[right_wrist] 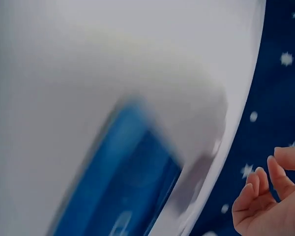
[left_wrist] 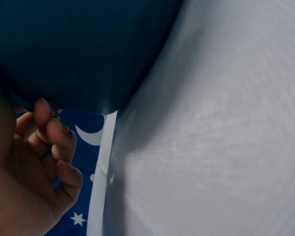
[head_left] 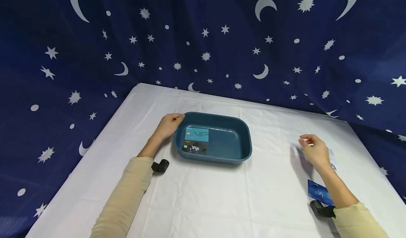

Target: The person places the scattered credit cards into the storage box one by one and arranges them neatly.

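Note:
My left hand (head_left: pixel 169 125) pinches the left rim of a dark teal plastic basin (head_left: pixel 242 137) between thumb and fingers. In the basin's left half lie a light teal VIP card (head_left: pixel 197 134) and, just nearer, a black Vip card (head_left: pixel 194 147). Off to the right, my right hand (head_left: pixel 316 153) hovers above the table, fingers loosely bent, holding nothing. Partly hidden behind it is a pale card (head_left: pixel 332 160). Below the right wrist lies a blue card (head_left: pixel 318 191), its right end covered by the forearm; the right wrist view shows this blue card (right_wrist: pixel 120 182) blurred.
A white cloth (head_left: pixel 203 202) covers the table. Behind it hangs a dark blue curtain (head_left: pixel 222 40) with moons and stars. Black wrist devices, one on the left wrist (head_left: pixel 160 166) and one on the right (head_left: pixel 321 208), stick out above the cloth.

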